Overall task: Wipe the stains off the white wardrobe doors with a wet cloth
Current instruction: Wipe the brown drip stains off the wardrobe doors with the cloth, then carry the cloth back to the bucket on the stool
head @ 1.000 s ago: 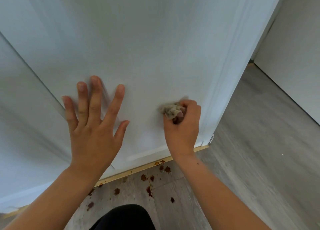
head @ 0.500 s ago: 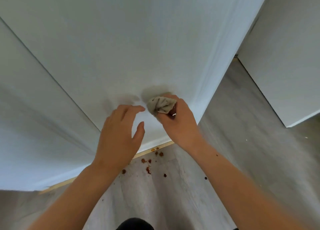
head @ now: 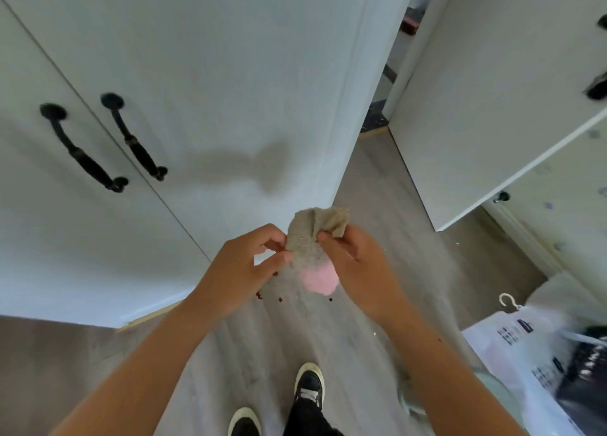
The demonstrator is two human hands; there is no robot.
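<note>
Both hands hold a small beige cloth (head: 307, 238) with a pink part at its lower end, away from the wardrobe. My left hand (head: 243, 268) pinches its left edge. My right hand (head: 358, 268) pinches its right edge, fingers curled. The white wardrobe doors (head: 203, 90) stand ahead and to the left, with two black handles (head: 108, 143) at the seam. I see no stains on the door faces. Dark red-brown spots (head: 262, 296) lie on the grey floor below the cloth.
A second white cabinet (head: 486, 107) stands at the right with a gap to the wardrobe. A white plastic bag (head: 532, 347) with a hanger hook lies on the floor at lower right. My two black shoes (head: 307, 386) stand on the grey floor.
The view has pulled back and up from the door's bottom. The right hand took the cloth off the door, and the left hand came over and now pinches it too.
</note>
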